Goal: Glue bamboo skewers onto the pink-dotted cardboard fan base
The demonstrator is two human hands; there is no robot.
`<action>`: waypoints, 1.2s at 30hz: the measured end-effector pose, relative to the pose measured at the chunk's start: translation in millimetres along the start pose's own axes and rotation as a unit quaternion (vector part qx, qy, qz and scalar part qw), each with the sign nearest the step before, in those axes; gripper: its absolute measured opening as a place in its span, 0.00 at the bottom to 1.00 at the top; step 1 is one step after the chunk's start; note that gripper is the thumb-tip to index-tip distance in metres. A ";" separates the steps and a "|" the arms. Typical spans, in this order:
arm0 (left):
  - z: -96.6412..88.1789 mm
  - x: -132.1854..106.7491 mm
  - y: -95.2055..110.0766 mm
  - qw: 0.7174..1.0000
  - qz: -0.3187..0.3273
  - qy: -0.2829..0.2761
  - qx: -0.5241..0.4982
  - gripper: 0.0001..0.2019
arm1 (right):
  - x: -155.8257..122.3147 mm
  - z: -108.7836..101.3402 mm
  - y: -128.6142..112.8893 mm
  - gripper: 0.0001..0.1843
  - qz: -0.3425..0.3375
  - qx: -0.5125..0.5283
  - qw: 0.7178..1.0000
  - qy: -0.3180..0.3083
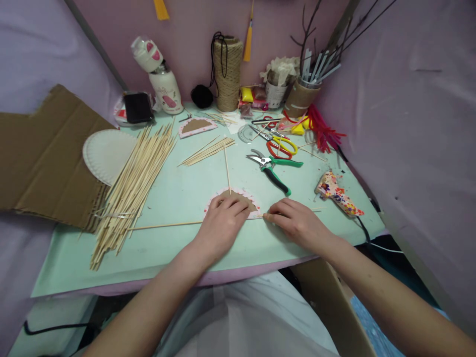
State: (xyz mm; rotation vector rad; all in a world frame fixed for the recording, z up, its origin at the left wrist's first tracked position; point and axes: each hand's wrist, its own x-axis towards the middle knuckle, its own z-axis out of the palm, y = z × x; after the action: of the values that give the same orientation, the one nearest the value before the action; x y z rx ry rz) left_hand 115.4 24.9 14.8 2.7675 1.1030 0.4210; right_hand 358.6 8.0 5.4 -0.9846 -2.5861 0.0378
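Observation:
My left hand lies palm down on a brown half-round paper piece with a pink scalloped edge, fingers curled over it and pressing it to the pale green table. My right hand pinches the right part of a long bamboo stick that runs sideways under the left hand. A second stick stands across the paper piece, pointing away from me.
A big bundle of bamboo sticks, a white paper plate and brown cardboard lie at the left. Green-handled pliers, scissors and a patterned glue gun sit at the right. A twine spool and cups stand at the back.

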 end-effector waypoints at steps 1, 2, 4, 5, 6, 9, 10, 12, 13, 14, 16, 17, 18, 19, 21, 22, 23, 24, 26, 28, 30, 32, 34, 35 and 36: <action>0.0 0.0 0.0 1.000 -0.001 -0.001 0.000 0.12 | -0.1 0.1 0.1 0.13 0.000 -0.001 1.000 0.000; 0.0 0.0 0.1 1.000 -0.001 -0.003 0.000 0.12 | -0.2 0.3 0.2 0.12 0.001 -0.001 1.000 -0.002; -0.1 0.0 0.1 1.000 -0.001 -0.003 0.000 0.11 | -0.4 0.6 0.4 0.13 0.002 0.000 1.000 -0.005; -0.2 0.1 0.1 1.000 0.000 -0.003 0.000 0.11 | -0.5 0.7 0.6 0.13 0.002 0.001 1.000 -0.007; -0.2 0.1 0.1 1.000 0.001 -0.002 -0.001 0.12 | -0.5 0.8 0.7 0.13 0.003 0.002 1.000 -0.008; -0.3 0.4 -0.1 1.000 0.003 0.003 -0.002 0.12 | -0.4 0.5 0.9 0.13 0.000 0.002 1.000 -0.008; -0.2 0.4 -0.1 1.000 0.003 0.004 -0.003 0.12 | -0.3 0.2 0.9 0.13 0.000 0.002 1.000 -0.008; 0.0 0.4 -0.1 1.000 0.004 0.007 -0.004 0.12 | 0.2 -0.4 0.7 0.13 -0.001 0.000 1.000 -0.009; 0.1 0.3 -0.1 1.000 0.005 0.008 -0.004 0.12 | 0.5 -0.7 0.5 0.13 -0.001 0.000 1.000 -0.009; 0.3 0.2 -0.1 1.000 0.005 0.009 -0.004 0.12 | 0.7 -1.1 0.4 0.13 -0.001 -0.001 1.000 -0.009; 0.6 0.0 -0.1 1.000 0.004 0.008 -0.003 0.12 | 1.2 -1.9 -0.1 0.13 0.000 -0.001 1.000 -0.010; 0.6 -0.2 -0.2 1.000 0.003 0.007 -0.003 0.12 | 1.5 -2.3 -0.4 0.13 0.000 -0.001 1.000 -0.011; 0.6 -0.4 -0.3 1.000 0.002 0.004 -0.003 0.12 | 1.8 -2.8 -0.7 0.13 0.001 -0.001 1.000 -0.012; 0.4 -0.6 -0.4 1.000 0.002 0.002 -0.003 0.13 | 2.1 -3.3 -1.0 0.13 0.003 -0.002 1.000 -0.014; 0.0 -1.0 -0.7 1.000 0.004 0.001 -0.002 0.13 | 2.6 -3.9 -1.6 0.13 0.007 -0.002 1.000 -0.017; -0.2 -1.0 -0.8 1.000 0.005 0.002 -0.001 0.13 | 2.8 -4.0 -1.7 0.13 0.007 -0.003 1.000 -0.018; -0.4 -1.1 -0.9 1.000 0.006 0.002 -0.001 0.13 | 2.9 -3.9 -1.7 0.13 0.007 -0.003 1.000 -0.019; -0.5 -1.0 -0.9 1.000 0.007 0.004 -0.001 0.13 | 2.9 -3.6 -1.6 0.13 0.007 -0.004 1.000 -0.020; -0.4 -0.8 -0.8 1.000 0.005 0.007 -0.006 0.13 | 2.8 -2.4 -1.0 0.13 0.005 -0.005 1.000 -0.018; 0.2 -0.6 -0.9 1.000 0.004 0.011 -0.012 0.13 | 2.6 -1.2 -0.4 0.13 0.004 -0.007 1.000 -0.015; 1.2 -0.5 -1.2 1.000 0.004 0.018 -0.015 0.13 | 2.7 -0.7 -0.1 0.12 0.003 -0.007 1.000 -0.013; 2.3 -0.5 -1.7 1.000 0.007 0.025 -0.012 0.12 | 3.0 -1.2 -0.3 0.12 0.002 -0.005 1.000 -0.012; 3.2 -0.5 -2.1 1.000 0.009 0.028 -0.008 0.11 | 3.3 -2.1 -0.7 0.13 0.005 -0.005 1.000 -0.014; 3.4 -0.5 -2.3 1.000 0.010 0.028 -0.007 0.11 | 3.4 -2.4 -0.9 0.13 0.005 -0.006 1.000 -0.016; 3.5 -0.4 -2.4 1.000 0.009 0.027 -0.007 0.11 | 3.5 -2.7 -1.1 0.13 0.006 -0.006 1.000 -0.018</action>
State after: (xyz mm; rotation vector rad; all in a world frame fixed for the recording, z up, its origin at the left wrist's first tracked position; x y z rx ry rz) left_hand 114.6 26.3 10.9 2.7724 1.0824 0.5071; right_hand 356.4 9.2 9.2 -1.0117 -2.6159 0.0426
